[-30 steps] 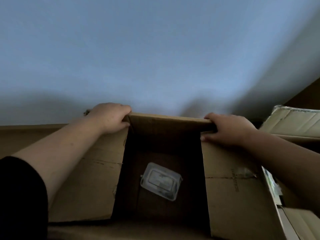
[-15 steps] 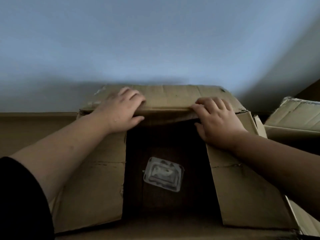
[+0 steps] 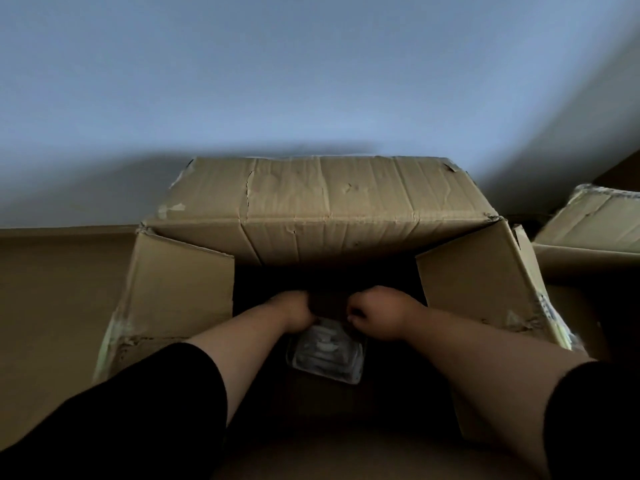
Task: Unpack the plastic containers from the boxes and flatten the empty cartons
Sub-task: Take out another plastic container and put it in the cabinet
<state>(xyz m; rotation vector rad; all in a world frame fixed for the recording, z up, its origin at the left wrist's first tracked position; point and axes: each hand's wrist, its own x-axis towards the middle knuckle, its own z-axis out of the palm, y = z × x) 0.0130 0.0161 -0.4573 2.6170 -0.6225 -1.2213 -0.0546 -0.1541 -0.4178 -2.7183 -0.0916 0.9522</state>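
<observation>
Both hands dropped into carton beside plastic container.

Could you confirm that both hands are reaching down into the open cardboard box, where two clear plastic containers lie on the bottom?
Nearly right, but the count is off. The head view shows only one clear plastic container on the bottom of the open cardboard box, not two. Both the left hand and the right hand are indeed down inside the box, just above that container.
</observation>
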